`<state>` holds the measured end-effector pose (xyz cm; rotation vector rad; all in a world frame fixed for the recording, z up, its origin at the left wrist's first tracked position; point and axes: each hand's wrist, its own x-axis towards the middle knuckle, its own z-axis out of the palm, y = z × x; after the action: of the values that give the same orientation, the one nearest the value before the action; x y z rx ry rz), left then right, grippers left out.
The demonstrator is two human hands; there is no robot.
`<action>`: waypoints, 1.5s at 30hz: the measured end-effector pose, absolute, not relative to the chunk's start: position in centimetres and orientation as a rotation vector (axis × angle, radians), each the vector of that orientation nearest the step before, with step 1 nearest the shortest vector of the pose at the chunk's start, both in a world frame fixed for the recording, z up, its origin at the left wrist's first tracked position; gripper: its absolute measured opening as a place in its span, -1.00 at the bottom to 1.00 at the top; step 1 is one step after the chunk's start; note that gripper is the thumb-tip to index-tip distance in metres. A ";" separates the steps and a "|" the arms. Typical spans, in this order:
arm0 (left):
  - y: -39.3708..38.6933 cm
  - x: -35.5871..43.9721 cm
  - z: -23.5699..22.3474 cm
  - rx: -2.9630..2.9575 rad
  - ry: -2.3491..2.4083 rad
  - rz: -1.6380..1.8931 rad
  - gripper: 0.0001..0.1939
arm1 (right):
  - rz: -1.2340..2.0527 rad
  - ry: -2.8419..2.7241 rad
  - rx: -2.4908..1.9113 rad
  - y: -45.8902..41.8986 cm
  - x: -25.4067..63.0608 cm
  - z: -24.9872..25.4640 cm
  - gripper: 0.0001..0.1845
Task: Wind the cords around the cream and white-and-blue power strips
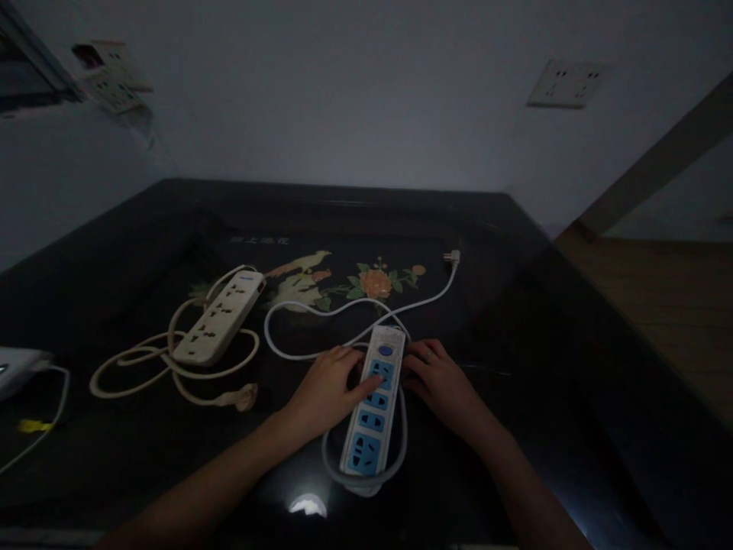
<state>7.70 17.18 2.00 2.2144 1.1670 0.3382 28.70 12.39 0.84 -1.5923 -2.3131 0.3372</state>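
Observation:
A white power strip [395,338] with blue sockets and a blue switch lies lengthwise in front of me on the black table. My left hand [327,386] is closed on it, thumb across the sockets and fingers at its left side. At the strip's right side, my right hand [443,386] has its fingers curled over the white cord [404,428], hiding part of it. This cord loops over the strip's near end and runs under my left hand. Beyond the strip it curves away to a plug [452,257] at the upper right.
To the left lies a second, cream power strip [221,317] with its coiled cord [137,355] and plug [243,397]. A white device [21,367] with a cable sits at the left edge. Wall sockets [566,82] are behind the black table [515,252], which bears a flower-and-bird picture.

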 end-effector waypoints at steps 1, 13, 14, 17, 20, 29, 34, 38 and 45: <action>17.1 7.8 1.9 2.177 1.161 0.358 -0.69 | 0.359 -2.323 -1.571 12.5 28.7 0.9 -0.74; 18.8 6.5 3.2 1.143 0.986 0.856 -0.61 | 0.440 -2.345 -1.501 12.0 29.0 0.9 -0.78; 19.1 6.3 3.4 1.076 1.001 0.932 -0.61 | 0.428 -2.342 -1.497 12.0 29.1 0.9 -0.79; 19.8 5.9 3.9 0.881 1.005 1.065 -0.66 | 0.361 -2.324 -1.522 12.1 29.4 0.9 -0.86; 20.1 5.6 3.8 0.736 0.954 1.093 -0.70 | 0.316 -2.258 -1.542 12.2 29.6 0.8 -0.87; 20.4 5.1 3.7 0.550 0.832 1.030 -0.87 | 0.381 -2.123 -1.560 12.0 29.2 0.6 -0.81; 20.1 5.5 3.8 0.521 0.812 1.083 -0.90 | 0.522 -2.169 -1.461 11.6 28.5 0.6 -0.69; 20.4 5.5 3.5 0.517 0.796 1.164 -0.87 | 0.688 -2.142 -1.466 11.2 28.2 1.0 -0.53; 20.8 5.2 3.6 0.477 0.783 1.188 -0.85 | 0.711 -2.100 -1.429 11.3 28.7 1.3 -0.57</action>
<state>5.19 20.84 3.65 0.4771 0.7831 1.1879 28.70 11.28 1.30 -1.4291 -2.0995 0.7114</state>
